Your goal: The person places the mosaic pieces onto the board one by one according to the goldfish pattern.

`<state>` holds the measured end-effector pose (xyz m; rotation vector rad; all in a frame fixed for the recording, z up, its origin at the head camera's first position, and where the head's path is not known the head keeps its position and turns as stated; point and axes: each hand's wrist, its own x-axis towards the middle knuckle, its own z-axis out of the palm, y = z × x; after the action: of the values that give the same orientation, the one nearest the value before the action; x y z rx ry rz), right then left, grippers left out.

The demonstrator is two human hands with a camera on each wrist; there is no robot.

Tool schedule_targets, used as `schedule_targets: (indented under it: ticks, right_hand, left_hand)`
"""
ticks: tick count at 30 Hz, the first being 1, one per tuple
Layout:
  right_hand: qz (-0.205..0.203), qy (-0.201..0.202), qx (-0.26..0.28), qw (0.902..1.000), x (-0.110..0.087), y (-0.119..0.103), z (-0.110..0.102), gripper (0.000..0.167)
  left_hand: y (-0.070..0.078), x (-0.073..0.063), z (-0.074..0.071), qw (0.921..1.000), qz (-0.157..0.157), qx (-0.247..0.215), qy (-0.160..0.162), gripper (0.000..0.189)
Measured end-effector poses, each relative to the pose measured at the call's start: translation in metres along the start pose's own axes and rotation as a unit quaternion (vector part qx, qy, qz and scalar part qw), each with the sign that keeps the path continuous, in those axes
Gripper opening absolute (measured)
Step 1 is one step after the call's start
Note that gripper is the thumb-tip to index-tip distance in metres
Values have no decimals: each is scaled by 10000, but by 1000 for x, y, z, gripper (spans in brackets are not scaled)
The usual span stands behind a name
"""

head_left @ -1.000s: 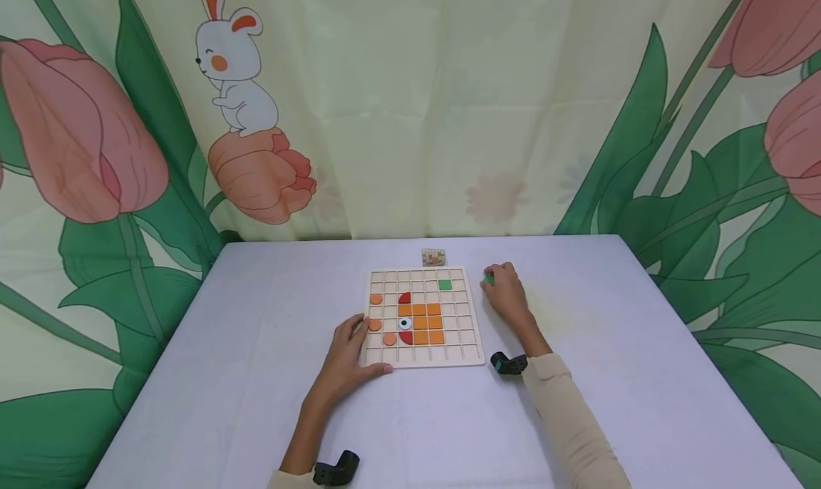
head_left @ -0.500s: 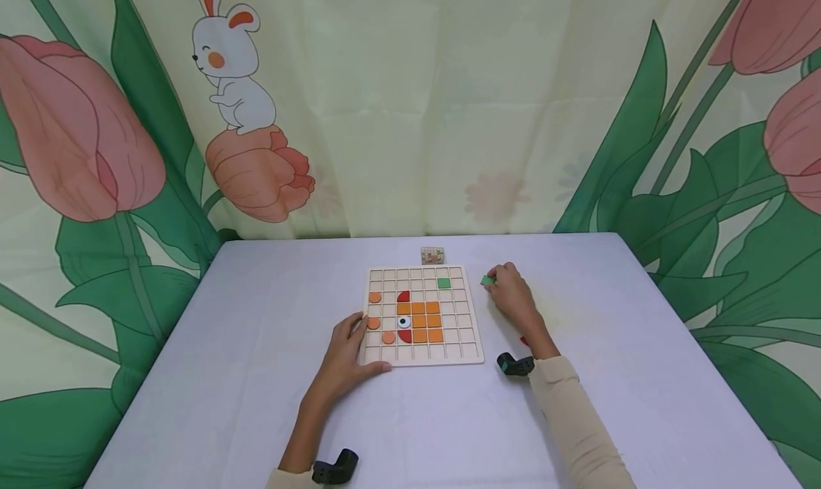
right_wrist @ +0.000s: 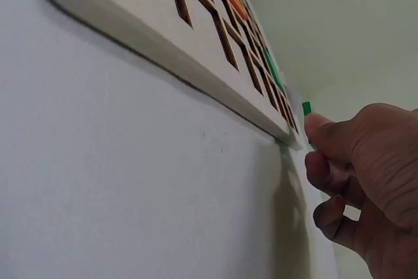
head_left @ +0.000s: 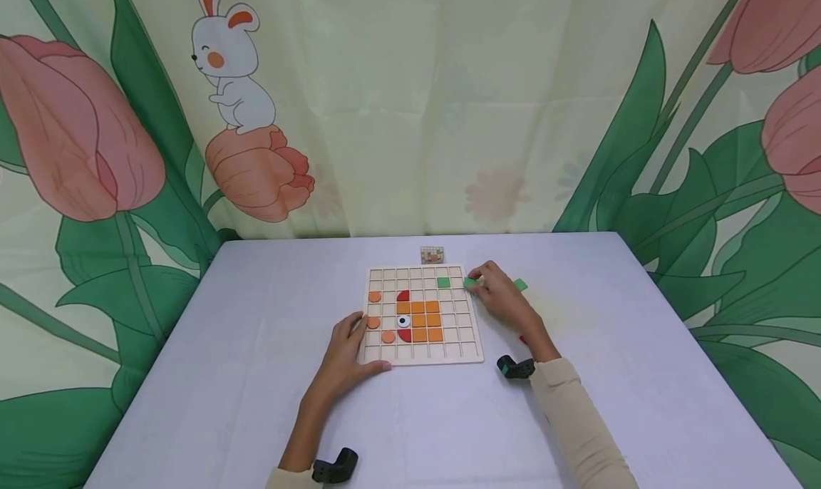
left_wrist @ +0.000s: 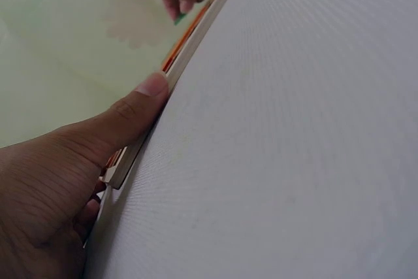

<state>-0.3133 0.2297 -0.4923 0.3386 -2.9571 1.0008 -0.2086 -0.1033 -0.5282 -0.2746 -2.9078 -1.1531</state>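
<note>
A wooden grid board (head_left: 458,336) lies on the table, with orange square tiles (head_left: 418,321), red quarter-round tiles (head_left: 403,296), light orange round tiles (head_left: 388,337), an eye tile (head_left: 403,321) and a green square tile (head_left: 443,283) in its cells. My left hand (head_left: 349,353) grips the board's near left corner, thumb along the near edge and fingers at the left side. Between thumb and fingertips my right hand (head_left: 503,295) pinches another green square tile (head_left: 470,283) at the board's far right edge. In the right wrist view that tile is mostly hidden behind the thumb.
One more green tile (head_left: 520,284) lies on the table right of my right hand. A red piece (head_left: 523,339) shows partly from behind the right wrist. A small patterned card (head_left: 432,254) stands behind the board. A printed curtain (head_left: 398,118) hangs beyond the table.
My right hand has moved left with the green tile, from beside the board to its right edge. Another green tile has come into sight behind it. The left hand stays put.
</note>
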Motion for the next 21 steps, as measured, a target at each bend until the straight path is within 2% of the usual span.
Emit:
schedule_targets:
  ticks: [5,12,21]
  right_hand:
    - [-277,-396,-55,9988,2,-13,8,22]
    - [-611,-517,-271,9964,4,-26,19,21]
    - [-577,-565,-442,9957,5,-33,24,22]
  left_hand:
    - [1,-1,0,10000,-26,-16,-27,107]
    - [2,-1,0,10000,-38,-35,-13,108]
    - [2,0,1,10000,-47,-24,13,108]
